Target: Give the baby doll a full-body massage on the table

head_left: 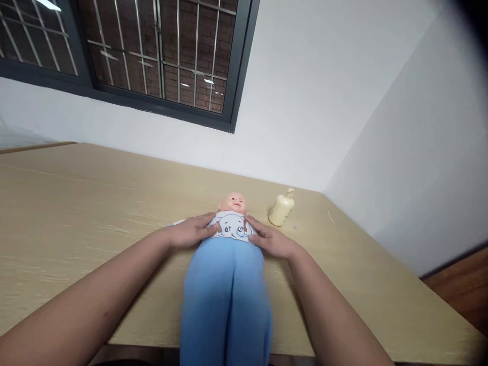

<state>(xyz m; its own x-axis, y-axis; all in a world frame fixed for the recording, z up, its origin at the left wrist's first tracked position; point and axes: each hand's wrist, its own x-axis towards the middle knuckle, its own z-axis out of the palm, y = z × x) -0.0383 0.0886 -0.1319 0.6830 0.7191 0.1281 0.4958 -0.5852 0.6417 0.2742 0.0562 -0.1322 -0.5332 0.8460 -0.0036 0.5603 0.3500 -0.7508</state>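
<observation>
From where I stand, a doll (pixel 236 203) lies on its back on the pale wooden table (pixel 95 203), its head toward the wall (pixel 297 96) and its lower end toward the person. It wears a white top (pixel 233 224) with a blue-outlined elephant face, and light blue trousers (pixel 224 290) that reach past the table's near edge.

The person's left hand (pixel 194 231) rests against one side of the top, fingers stretched toward the shoulder and the thumb apart from them, lying on the cloth. The right hand (pixel 275 241) mirrors it on the other side, fingers extended and thumb apart on the printed front. Neither hand is closed around anything; the doll's chest sits between them (how firmly they press, I cannot tell).

A cream bottle (pixel 282 209) with a pump top stands just beside the doll's head, to the right, beyond the right hand. Above the table is a dark-framed window (pixel 163 51) with metal bars and brickwork behind the glass.
</observation>
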